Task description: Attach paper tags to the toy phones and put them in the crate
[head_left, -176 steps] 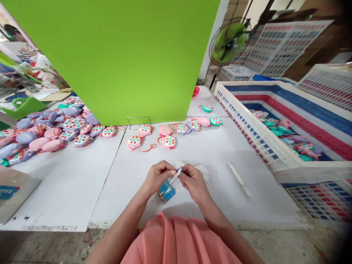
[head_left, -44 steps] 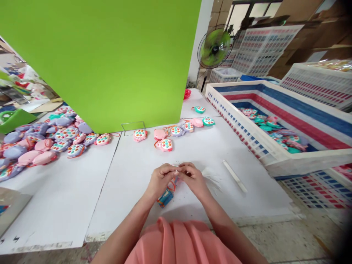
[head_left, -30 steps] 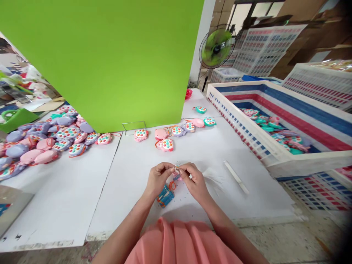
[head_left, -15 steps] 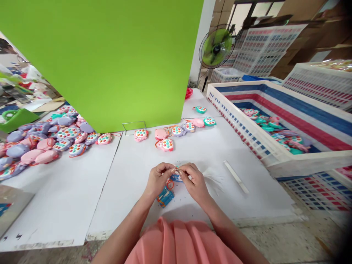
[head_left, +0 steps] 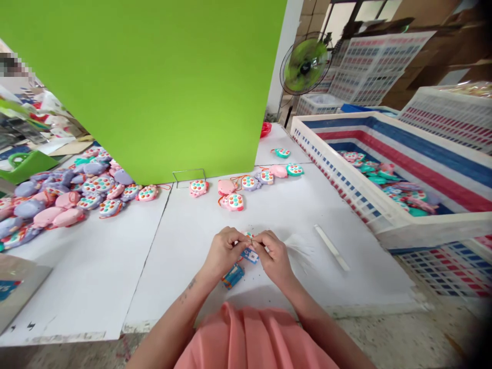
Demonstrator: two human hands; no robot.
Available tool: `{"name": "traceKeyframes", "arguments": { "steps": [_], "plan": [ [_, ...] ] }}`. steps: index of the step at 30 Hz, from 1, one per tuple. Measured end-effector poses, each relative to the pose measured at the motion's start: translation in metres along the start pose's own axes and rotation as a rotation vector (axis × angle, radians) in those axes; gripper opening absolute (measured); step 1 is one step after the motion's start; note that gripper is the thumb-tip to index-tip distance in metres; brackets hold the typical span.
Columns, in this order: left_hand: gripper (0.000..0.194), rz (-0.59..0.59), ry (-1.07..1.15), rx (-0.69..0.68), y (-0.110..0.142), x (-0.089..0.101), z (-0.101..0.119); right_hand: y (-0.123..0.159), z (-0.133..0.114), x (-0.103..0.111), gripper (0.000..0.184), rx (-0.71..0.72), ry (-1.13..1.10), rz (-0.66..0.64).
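At far left, the blue label (head_left: 7, 290) on a box (head_left: 28, 279) is blurred. My left hand (head_left: 224, 250) pinches a small piece (head_left: 251, 240); between my hands sit the partly hidden toy (head_left: 248, 234) and a blue tag (head_left: 251, 255), its white lettering unreadable, and my right hand (head_left: 274, 254) pinches that piece too.

On the tabletop (head_left: 172, 277) before you, a card stack (head_left: 232, 278) is lying between a toy heap (head_left: 69, 200) at left and a strip (head_left: 331, 248) at right. Loose toys (head_left: 251, 183) are sitting behind it, near a board (head_left: 154, 92); right of you, a crate (head_left: 434, 222) is holding more.
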State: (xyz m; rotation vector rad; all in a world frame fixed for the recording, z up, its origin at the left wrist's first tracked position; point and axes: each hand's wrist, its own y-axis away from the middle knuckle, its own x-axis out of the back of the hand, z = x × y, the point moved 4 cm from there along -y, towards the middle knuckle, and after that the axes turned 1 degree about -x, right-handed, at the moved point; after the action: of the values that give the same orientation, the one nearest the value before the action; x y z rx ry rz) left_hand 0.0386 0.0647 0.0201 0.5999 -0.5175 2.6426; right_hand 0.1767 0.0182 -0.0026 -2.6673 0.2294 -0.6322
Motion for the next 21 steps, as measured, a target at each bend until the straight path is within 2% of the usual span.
{"name": "traceKeyframes", "arguments": {
  "steps": [2, 5, 7, 9, 12, 15, 16, 17, 20, 21],
  "plan": [
    [0.008, -0.022, -0.021, -0.031, -0.001, 0.001, 0.0, -0.001, 0.003, -0.001, 0.02, -0.074, -0.081, -0.032],
    [0.011, 0.027, 0.024, -0.027, -0.001, 0.003, -0.006, -0.007, 0.001, 0.005, 0.02, -0.186, -0.287, -0.067],
    [0.018, 0.052, 0.065, 0.013, 0.001, 0.003, -0.013, -0.015, -0.003, 0.016, 0.018, -0.216, -0.436, -0.031],
    [0.019, 0.016, 0.078, 0.079, 0.003, -0.001, -0.019, -0.024, -0.003, 0.034, 0.016, -0.211, -0.537, 0.051],
    [0.018, -0.087, 0.012, 0.145, 0.006, -0.007, -0.029, -0.036, 0.01, 0.064, 0.016, -0.245, -0.525, 0.135],
    [0.019, -0.184, -0.116, 0.153, 0.009, -0.012, -0.036, -0.047, 0.035, 0.1, 0.022, -0.357, -0.348, 0.143],
    [0.019, -0.212, -0.156, 0.155, 0.01, -0.014, -0.038, -0.051, 0.043, 0.117, 0.023, -0.374, -0.262, 0.195],
    [0.02, -0.24, -0.189, 0.159, 0.011, -0.016, -0.039, -0.055, 0.048, 0.138, 0.022, -0.364, -0.155, 0.301],
    [0.021, -0.303, -0.27, 0.166, 0.013, -0.025, -0.042, -0.059, 0.043, 0.207, 0.019, -0.147, 0.273, 0.827],
    [0.023, -0.317, -0.3, 0.159, 0.013, -0.028, -0.042, -0.058, 0.038, 0.223, 0.022, -0.049, 0.404, 0.947]
  ]
}}
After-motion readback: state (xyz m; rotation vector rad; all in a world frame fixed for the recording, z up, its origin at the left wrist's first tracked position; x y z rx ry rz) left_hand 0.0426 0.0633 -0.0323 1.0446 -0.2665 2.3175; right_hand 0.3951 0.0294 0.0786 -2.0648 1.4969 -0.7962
